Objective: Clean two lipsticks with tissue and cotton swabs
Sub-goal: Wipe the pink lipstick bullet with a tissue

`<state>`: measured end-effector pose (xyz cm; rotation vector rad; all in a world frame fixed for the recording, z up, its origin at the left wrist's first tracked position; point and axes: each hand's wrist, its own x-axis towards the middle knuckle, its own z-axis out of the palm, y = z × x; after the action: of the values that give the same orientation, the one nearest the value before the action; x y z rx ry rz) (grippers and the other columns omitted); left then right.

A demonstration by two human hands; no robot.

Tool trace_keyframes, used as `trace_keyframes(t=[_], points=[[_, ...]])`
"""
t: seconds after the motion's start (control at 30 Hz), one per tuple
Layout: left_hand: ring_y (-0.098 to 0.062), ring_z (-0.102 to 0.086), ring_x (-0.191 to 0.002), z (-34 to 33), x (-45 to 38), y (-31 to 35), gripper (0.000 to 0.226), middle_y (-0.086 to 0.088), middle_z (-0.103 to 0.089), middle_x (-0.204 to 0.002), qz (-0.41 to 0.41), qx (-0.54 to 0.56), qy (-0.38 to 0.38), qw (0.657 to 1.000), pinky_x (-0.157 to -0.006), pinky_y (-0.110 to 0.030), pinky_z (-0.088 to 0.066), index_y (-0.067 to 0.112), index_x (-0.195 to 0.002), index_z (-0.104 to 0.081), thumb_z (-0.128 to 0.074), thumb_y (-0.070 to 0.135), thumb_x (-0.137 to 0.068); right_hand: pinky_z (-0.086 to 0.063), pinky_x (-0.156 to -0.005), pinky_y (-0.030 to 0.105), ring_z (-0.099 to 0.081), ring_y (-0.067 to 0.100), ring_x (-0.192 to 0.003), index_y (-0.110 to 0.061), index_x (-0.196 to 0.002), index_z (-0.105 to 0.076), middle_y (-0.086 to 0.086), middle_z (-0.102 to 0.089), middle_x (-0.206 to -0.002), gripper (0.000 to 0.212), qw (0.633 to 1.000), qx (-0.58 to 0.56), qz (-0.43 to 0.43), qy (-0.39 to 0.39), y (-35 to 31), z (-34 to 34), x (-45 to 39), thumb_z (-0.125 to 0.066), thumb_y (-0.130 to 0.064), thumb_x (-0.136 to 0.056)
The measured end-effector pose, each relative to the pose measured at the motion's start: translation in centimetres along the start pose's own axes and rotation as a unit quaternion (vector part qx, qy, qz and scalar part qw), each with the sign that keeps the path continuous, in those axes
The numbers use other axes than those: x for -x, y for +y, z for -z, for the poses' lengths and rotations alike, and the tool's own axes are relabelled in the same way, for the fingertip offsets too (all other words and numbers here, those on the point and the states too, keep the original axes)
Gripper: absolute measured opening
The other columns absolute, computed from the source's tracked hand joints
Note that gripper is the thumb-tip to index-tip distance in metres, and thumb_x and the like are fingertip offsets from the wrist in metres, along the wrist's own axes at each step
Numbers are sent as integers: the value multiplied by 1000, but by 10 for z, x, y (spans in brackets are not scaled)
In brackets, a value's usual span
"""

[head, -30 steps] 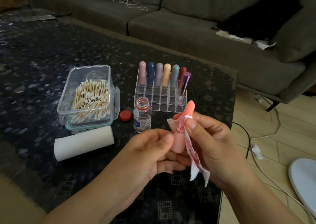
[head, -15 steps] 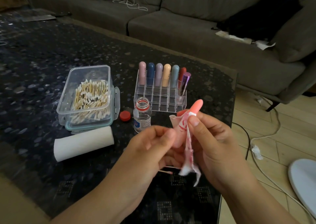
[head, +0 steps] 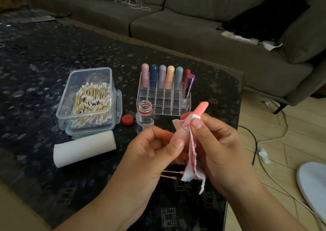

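- While the left hand (head: 155,148) curls its fingers round the lower part of the lipstick (head: 201,108), the right hand (head: 217,142) pinches a stained tissue (head: 192,156) against the stick's upper part, thumb on top.
- Its coral tip pokes out above the right thumb, tilted to the right; both hands hold it above the table (head: 35,63), in front of the organizer (head: 164,100).
- More lipsticks stand upright in the organizer's back row, and a purple tube (head: 188,84) leans at its right end.
- Just in front of the organizer stands an uncapped bottle (head: 145,118), with a red cap (head: 127,119) lying beside it to the left.
- Further left sits a clear box (head: 88,100) full of swabs, and a tissue roll (head: 84,148) lies in front of the box.
- Two used swabs (head: 169,175) lie on the table below the hands.
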<state>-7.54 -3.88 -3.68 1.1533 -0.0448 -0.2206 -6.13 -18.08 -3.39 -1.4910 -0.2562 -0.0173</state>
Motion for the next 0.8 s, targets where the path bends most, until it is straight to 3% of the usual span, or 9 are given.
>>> trace_keyframes(t=[0.07,0.13,0.2,0.3,0.43,0.57,0.67,0.73,0.8], points=[[-23,-66,-66,-1,1,1,21,-16,-69,-74,41,35,-40,998,-64,-31,-56,10,-77,-68,-67,30,-72,-55,-69,39,-65,21,-71,-25,-86,-74,14,-70,-88,38,1000,-12,-7,-6,-2,0,0,-65,-58,-69],[-21,-65,-60,-2,0,2,20,-16,-68,-69,51,59,-40,996,-58,-27,-55,10,-72,-69,-60,29,-73,-51,-66,41,-61,27,-71,-24,-87,-73,18,-68,-85,39,1000,-19,-10,-8,-1,0,0,-66,-58,-69],[-20,-65,-59,-2,-1,2,13,-16,-68,-68,31,59,-14,998,-58,-26,-55,14,-66,-68,-65,26,-67,-51,-72,43,-64,26,-77,-22,-90,-73,12,-68,-84,42,1000,-20,-9,-6,1,0,0,-67,-58,-70],[-23,-68,-72,-1,-1,0,8,-15,-71,-77,-13,18,19,1000,-71,-29,-58,16,-70,-67,-71,19,-63,-52,-82,50,-68,25,-87,-26,-91,-74,6,-70,-92,38,1000,1,4,2,4,-1,0,-65,-58,-72],[-21,-68,-79,-3,0,-4,11,-10,-72,-81,-38,-20,48,998,-78,-30,-56,20,-69,-64,-70,12,-63,-55,-78,35,-68,18,-85,-27,-89,-74,5,-69,-93,27,999,31,21,13,3,-3,-2,-64,-48,-76],[-21,-66,-67,-4,1,-1,16,-13,-69,-74,33,47,-17,998,-65,-30,-56,15,-73,-69,-65,30,-71,-55,-79,43,-68,24,-85,-26,-86,-74,10,-69,-94,24,1000,19,8,17,1,0,0,-62,-43,-76],[-18,-62,-53,-4,0,1,21,-14,-66,-64,67,94,-20,993,-51,-24,-53,10,-67,-69,-62,26,-79,-55,-78,49,-66,32,-84,-26,-89,-74,15,-68,-99,32,1000,6,-6,8,1,1,2,-67,-52,-72],[-18,-63,-54,-4,0,2,10,-14,-67,-65,44,87,-5,995,-53,-23,-53,14,-63,-67,-70,22,-69,-54,-73,47,-66,28,-79,-25,-91,-74,15,-68,-99,40,1000,-4,-6,5,2,0,1,-66,-58,-70],[-19,-67,-63,-4,0,1,6,-12,-70,-71,10,59,6,998,-60,-26,-55,18,-63,-67,-72,18,-61,-54,-80,48,-67,26,-88,-25,-92,-74,12,-68,-99,39,1000,2,5,3,4,-2,1,-65,-57,-72]])
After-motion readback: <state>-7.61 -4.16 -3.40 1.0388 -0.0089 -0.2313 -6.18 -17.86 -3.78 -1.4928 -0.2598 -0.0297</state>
